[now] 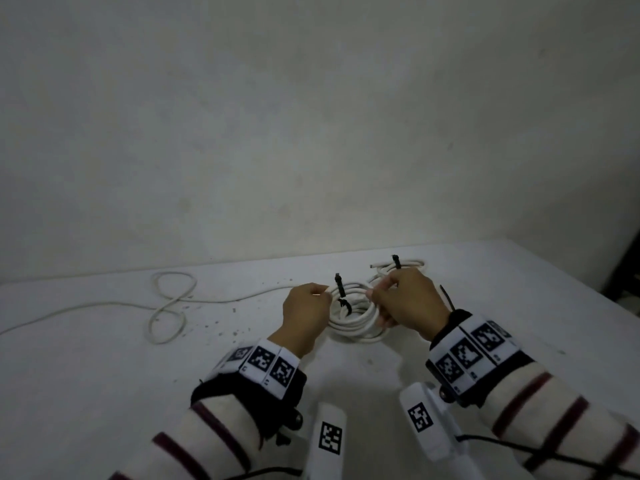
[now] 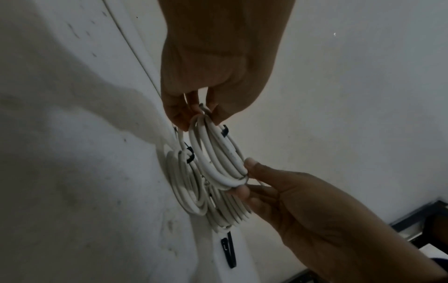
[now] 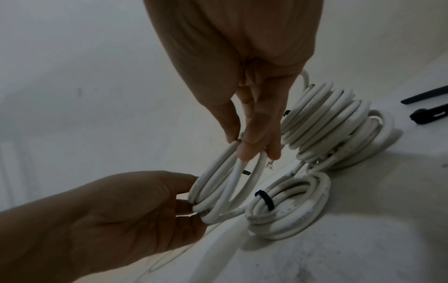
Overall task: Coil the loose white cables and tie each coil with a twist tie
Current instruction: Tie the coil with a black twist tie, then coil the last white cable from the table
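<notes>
Cream sleeves (image 1: 214, 441) with maroon stripes, black wristbands (image 1: 256, 382), checkered marker tags (image 1: 464, 353)

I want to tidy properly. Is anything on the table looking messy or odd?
Yes. A loose white cable sprawls uncoiled in a figure-eight on the table's left side, and dark specks are scattered beside it. Both hands hold an untied coil.

My white table (image 1: 104, 375) is carrying a loose cable (image 1: 166, 306) looping toward its left edge, two tied coils (image 1: 356, 327) near the middle, loose black ties (image 1: 446, 297) lying toward the right edge, and dark specks (image 1: 221, 320) scattered between.
</notes>
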